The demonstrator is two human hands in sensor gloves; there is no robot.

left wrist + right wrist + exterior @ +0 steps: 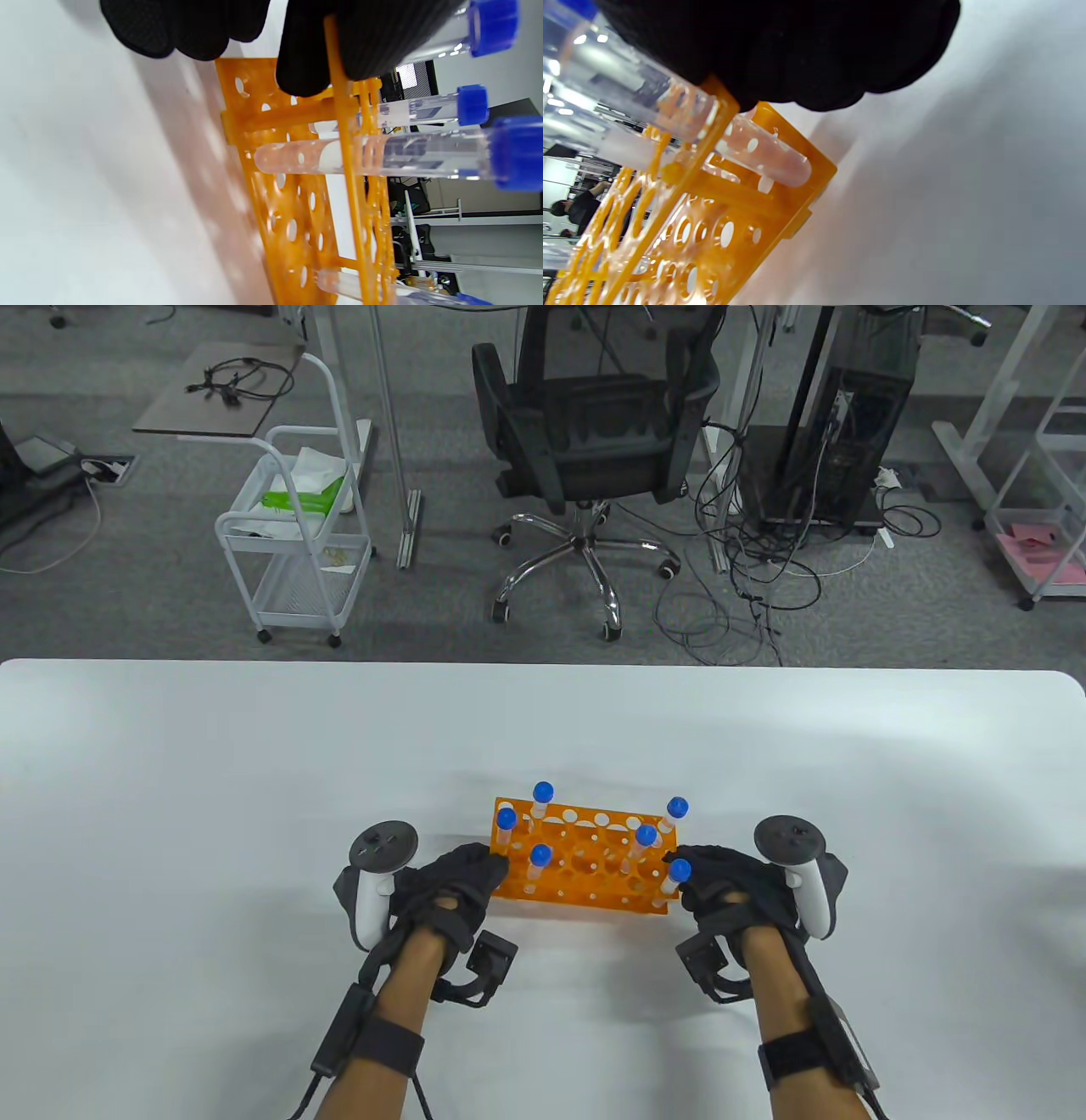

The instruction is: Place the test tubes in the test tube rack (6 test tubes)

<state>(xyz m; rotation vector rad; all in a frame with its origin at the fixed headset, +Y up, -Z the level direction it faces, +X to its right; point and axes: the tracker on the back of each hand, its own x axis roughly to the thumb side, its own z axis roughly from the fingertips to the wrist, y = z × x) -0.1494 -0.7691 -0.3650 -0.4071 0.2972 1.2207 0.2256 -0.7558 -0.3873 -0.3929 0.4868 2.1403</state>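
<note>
Six blue-capped test tubes can be counted in the orange test tube rack [585, 865], which sits on the white bench [254, 780] in the lower middle of the table view. Three tubes are seen at the left end of the rack: one at the far corner [541, 802], one just below and left of it [506, 824], and one nearer the front [538, 864]. Three more are seen at the right end: one at the far corner [675, 813], one in the middle row [645, 844], and one at the front right corner [679, 874]. No loose tube is seen on the bench. So the job looks done, or very nearly done; only a last push down on the front right tube may be left.

The left hand [454, 882] is placed at the left end of the rack. In the left wrist view its fingers [305, 63] are wrapped over the rack's top plate, so the rack is held there. The right hand [721, 882] is placed at the right end, touching the rack by the front right tube. In the right wrist view its glove is pressed against the rack edge and that tube [763, 154], but it cannot be told if the tube itself is pinched. Both wrists come in from the bottom edge, well apart, with the rack between them.
</note>
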